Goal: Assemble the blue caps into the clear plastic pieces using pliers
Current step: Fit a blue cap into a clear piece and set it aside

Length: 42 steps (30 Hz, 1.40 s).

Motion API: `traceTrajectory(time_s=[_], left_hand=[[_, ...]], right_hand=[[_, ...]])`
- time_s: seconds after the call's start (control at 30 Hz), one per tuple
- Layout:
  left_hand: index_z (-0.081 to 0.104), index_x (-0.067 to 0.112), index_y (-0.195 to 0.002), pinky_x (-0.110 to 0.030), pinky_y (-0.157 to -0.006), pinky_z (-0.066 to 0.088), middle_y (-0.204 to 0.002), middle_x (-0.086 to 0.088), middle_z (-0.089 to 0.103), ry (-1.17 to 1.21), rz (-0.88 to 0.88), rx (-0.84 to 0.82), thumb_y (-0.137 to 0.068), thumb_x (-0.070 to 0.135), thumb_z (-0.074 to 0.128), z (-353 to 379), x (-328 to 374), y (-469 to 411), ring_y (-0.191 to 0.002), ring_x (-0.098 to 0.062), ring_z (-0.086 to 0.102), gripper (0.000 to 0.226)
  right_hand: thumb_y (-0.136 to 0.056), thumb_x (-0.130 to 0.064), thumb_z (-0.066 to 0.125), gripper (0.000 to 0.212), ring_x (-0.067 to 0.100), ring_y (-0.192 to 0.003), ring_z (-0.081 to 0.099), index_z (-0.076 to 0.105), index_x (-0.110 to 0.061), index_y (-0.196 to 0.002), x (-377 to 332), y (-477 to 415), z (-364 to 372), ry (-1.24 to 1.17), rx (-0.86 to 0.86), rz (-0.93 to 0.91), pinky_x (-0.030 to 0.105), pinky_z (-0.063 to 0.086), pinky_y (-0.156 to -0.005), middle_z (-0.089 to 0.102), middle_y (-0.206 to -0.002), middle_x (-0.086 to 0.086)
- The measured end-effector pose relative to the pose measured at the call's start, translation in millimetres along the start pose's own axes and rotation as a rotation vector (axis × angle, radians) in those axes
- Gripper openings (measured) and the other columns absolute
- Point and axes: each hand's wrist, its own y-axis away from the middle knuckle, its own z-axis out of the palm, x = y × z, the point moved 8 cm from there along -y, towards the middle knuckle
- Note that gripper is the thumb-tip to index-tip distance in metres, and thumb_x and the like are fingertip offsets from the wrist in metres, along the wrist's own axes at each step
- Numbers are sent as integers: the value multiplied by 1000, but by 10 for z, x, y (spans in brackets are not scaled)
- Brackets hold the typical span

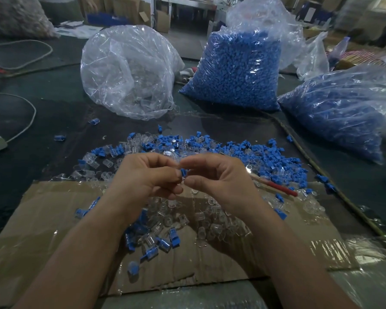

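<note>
Cardboard (54,210) lies crowded; left hand (147,175) and right hand (214,177) grip one blue cap (183,172) together.

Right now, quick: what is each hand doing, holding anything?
Left hand: closed, pinching the blue cap between fingertips.
Right hand: closed, fingertips meet at the same cap; whether it holds a clear piece cannot be told.

Head-worn view, angled down, close over cardboard (54,219)
</note>
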Motion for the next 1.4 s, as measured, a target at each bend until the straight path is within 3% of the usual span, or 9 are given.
traceTrajectory(time_s=[0.4,0.67,0.97,1.4], left_hand=[[71,13,-54,-19,-42,49,-57,-9,66,26,-83,-50,-50,10,68,45,-69,-12,-47,-16,63,5],[68,10,-56,-20,-43,49,-57,-10,66,53,-72,-42,-50,10,69,52,-71,-14,-47,-17,63,6],[65,3,-69,-19,-42,48,-55,-9,65,56,-47,-17,-51,10,68,54,-51,-9,-45,-16,61,19],[65,3,-68,-19,-42,49,-55,-9,65,61,-41,-2,-52,9,67,48,-57,-15,-45,-16,61,18]], right_hand=[[-74,-8,70,33,-8,-79,62,62,-22,-103,-131,28,-19,289,99,-237,8,48,-72,64,-85,-15],[-74,-8,70,23,-9,-78,62,69,-7,-97,-106,32,-49,332,127,-261,8,48,-71,64,-85,-13],[-73,-9,70,24,-14,-78,60,69,-6,-97,-91,43,-65,329,168,-260,6,47,-71,63,-85,-14],[-73,-8,70,26,-9,-78,62,68,-8,-100,-50,36,-85,290,174,-246,8,49,-71,64,-85,-13]])
